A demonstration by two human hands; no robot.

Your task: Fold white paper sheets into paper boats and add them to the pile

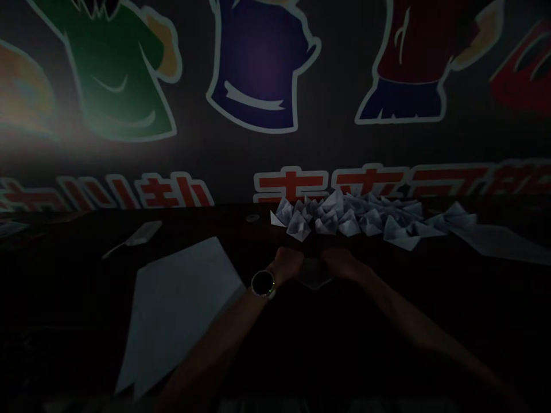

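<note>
And here, low at centre: left hand and right hand, drawn in narrow, knuckles nearly meeting, over a dark folded paper piece. Fingers lost in the gloom, so no telling whether pinching it or merely resting on it. Probably paper, at least as far as this murk allows, with one corner poking out below the hands. Feather-light by the look of it, soft and easily crushed; a job for fingertips, best taken by the folded edges or that corner, with no squeezing across the creases. Not slippery to the grip, though thin layers could slide over one another.

On the left wrist, a round black smartwatch. Just ahead of the hands, a long heap of small folded paper boats, crowded together, pale against the dark tabletop. Off to the right, a loose paper sheet at the end of the heap. Left of the hands, a large flat white paper sheet, angled across the table, and beyond it a pale spatula-like strip. Near the heap's left end, a small round disc. Behind it all, a wall mural of cartoon shirts above big red lettering.
</note>
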